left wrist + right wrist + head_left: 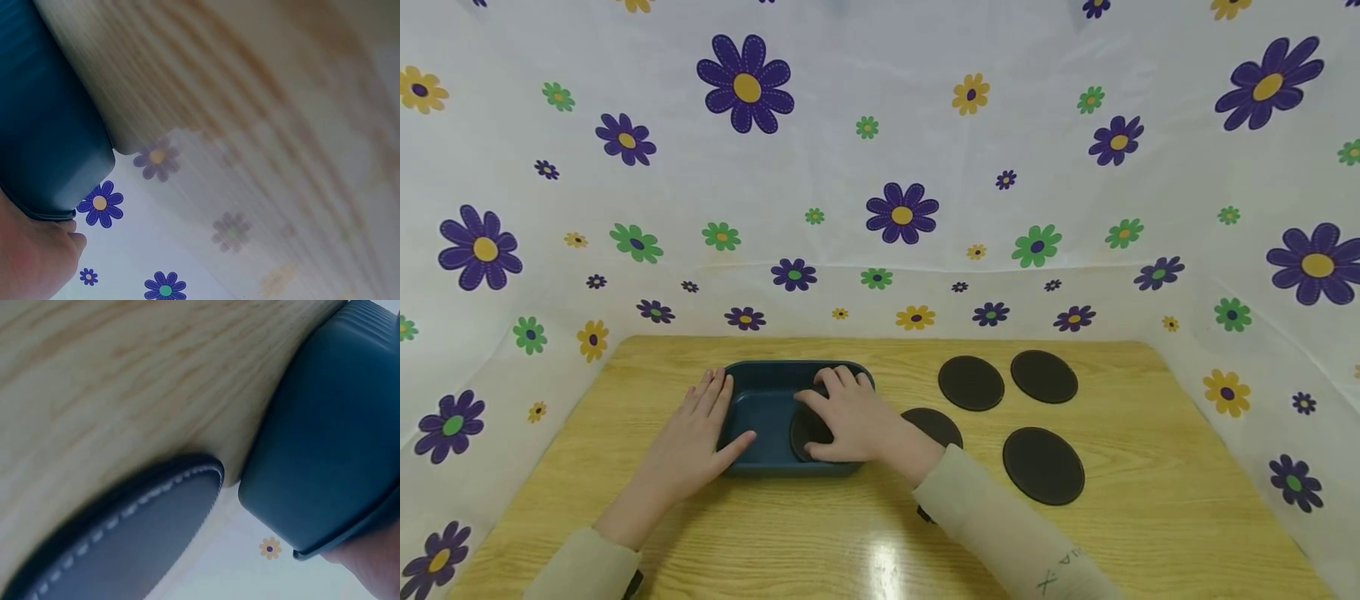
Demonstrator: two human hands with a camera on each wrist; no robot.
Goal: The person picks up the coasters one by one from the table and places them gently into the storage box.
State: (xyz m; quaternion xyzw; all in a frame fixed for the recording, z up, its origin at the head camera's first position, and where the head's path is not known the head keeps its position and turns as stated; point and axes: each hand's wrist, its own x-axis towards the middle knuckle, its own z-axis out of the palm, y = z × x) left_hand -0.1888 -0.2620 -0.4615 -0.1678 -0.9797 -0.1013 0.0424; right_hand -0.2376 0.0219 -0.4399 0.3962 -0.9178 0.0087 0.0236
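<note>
A dark blue rectangular plastic bin [760, 417] stands on the table. My left hand [696, 433] rests along its left rim with straight fingers, the thumb reaching over the inside. In the right half of the bin, my right hand [857, 421] holds a round black coaster [805, 433] between thumb and curled fingers; the hand hides part of that coaster. Another black coaster [934, 425] lies on the table under the right wrist, partly covered. In the right wrist view, a stitched coaster [137, 531] lies beside the bin [325, 437]. The left wrist view shows the bin's outer wall [50, 112].
To the right of the bin lie more black coasters, two at the back [972, 383] [1044, 376] and one nearer the front [1043, 466]. The table [820, 533] has a wood grain. A white flower-print cloth [835, 167] encloses its back and sides.
</note>
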